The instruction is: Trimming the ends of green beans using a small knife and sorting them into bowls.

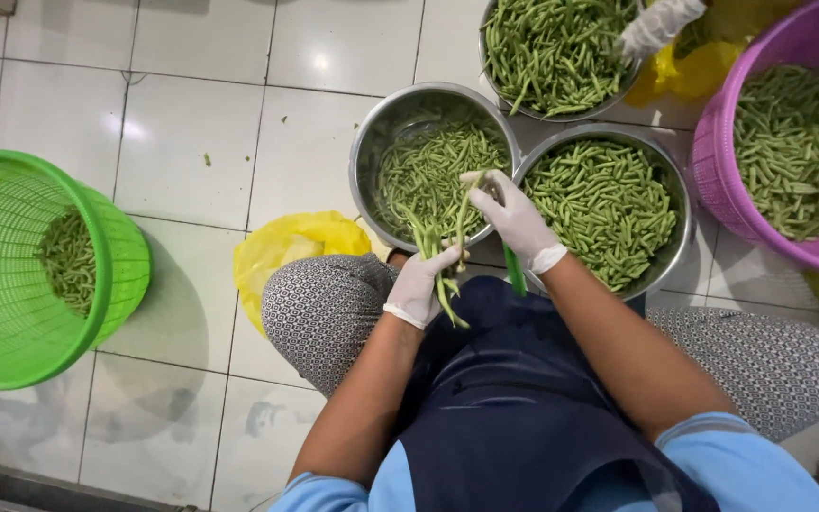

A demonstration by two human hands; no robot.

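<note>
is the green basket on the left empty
No, the green basket lies tipped on its side with some green beans inside.

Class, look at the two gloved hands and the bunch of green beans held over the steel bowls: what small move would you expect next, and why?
Probably the right hand draws one bean off the bunch of green beans gripped by the left hand. Its fingers already pinch a pod at the bunch's top, above the left steel bowl of beans.

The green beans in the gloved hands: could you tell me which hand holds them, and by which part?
The left hand grips a bunch of green beans near its lower end; the right hand pinches the upper ends.
</note>
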